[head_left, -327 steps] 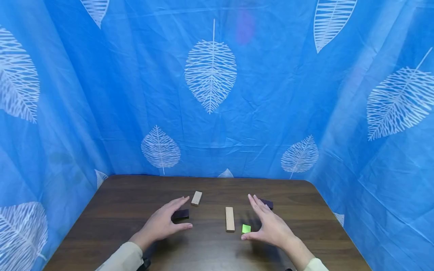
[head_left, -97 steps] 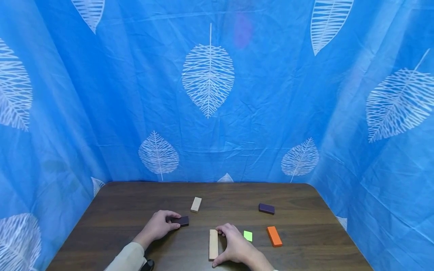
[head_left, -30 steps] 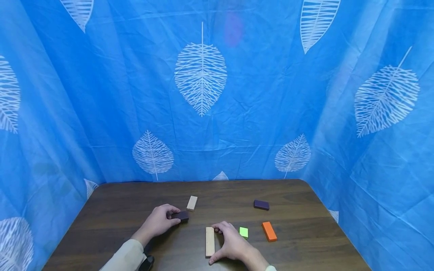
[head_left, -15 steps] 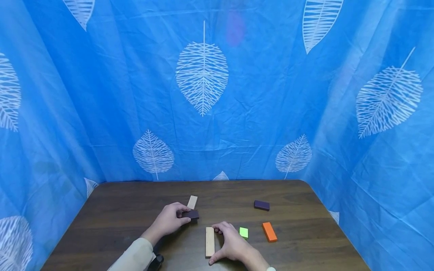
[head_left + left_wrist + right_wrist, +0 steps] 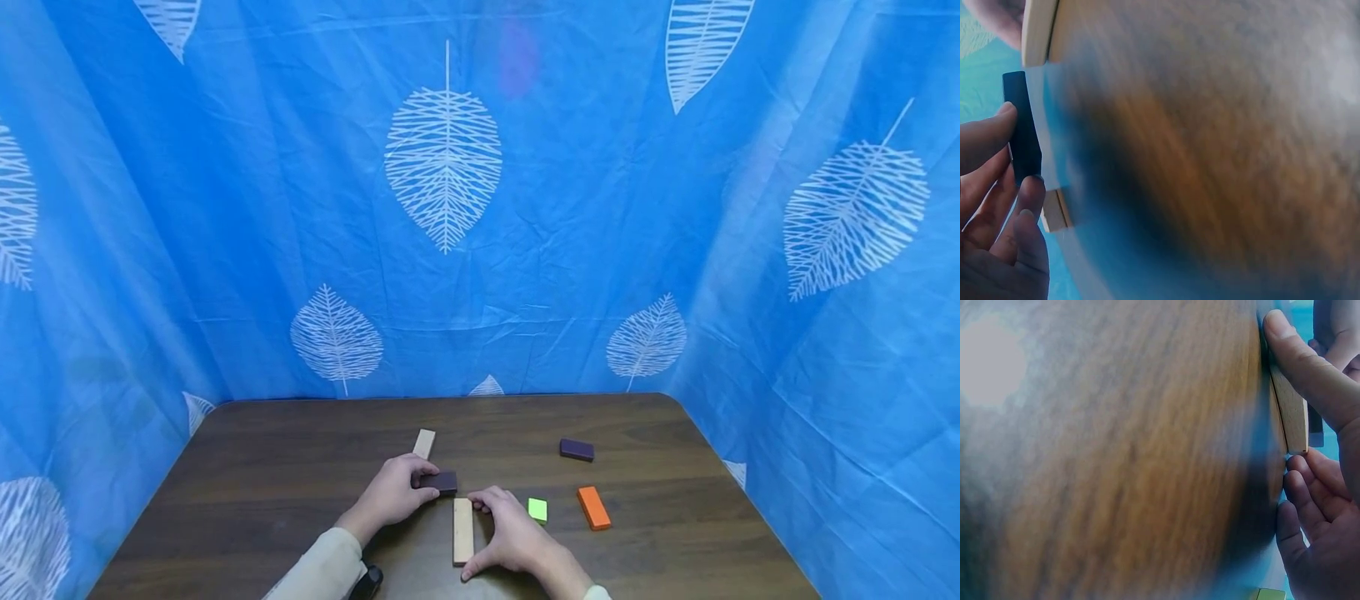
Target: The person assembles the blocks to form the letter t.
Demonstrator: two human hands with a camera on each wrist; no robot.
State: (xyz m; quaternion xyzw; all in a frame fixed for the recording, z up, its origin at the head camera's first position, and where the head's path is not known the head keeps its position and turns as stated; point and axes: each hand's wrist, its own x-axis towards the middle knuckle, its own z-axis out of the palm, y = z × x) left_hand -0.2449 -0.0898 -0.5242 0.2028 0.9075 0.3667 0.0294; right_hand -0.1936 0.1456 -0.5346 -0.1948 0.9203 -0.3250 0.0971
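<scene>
My left hand (image 5: 393,493) pinches a dark purple wooden block (image 5: 444,482) by its left part, between thumb and fingers. The left wrist view shows the dark block (image 5: 1024,137) with its free end sticking out past the thumb. It is close to the far end of a long pale wooden block (image 5: 462,533), lying crosswise to it. My right hand (image 5: 517,537) spans that pale block from the right, thumb at the near end and fingertips at the far end. In the right wrist view, the pale block (image 5: 1295,419) sits between thumb and fingertips.
A shorter pale block (image 5: 423,443) lies just behind my left fingers. Right of my right hand are a bright green block (image 5: 537,509) and an orange block (image 5: 593,507). Another dark purple block (image 5: 577,450) lies farther back on the brown table (image 5: 262,467). A blue curtain (image 5: 540,250) surrounds the table.
Earlier both hands were spread and held nothing. The right hand has since shifted the long pale block left and nearer. Over the last second the left hand has carried the dark block right, towards its far end.
</scene>
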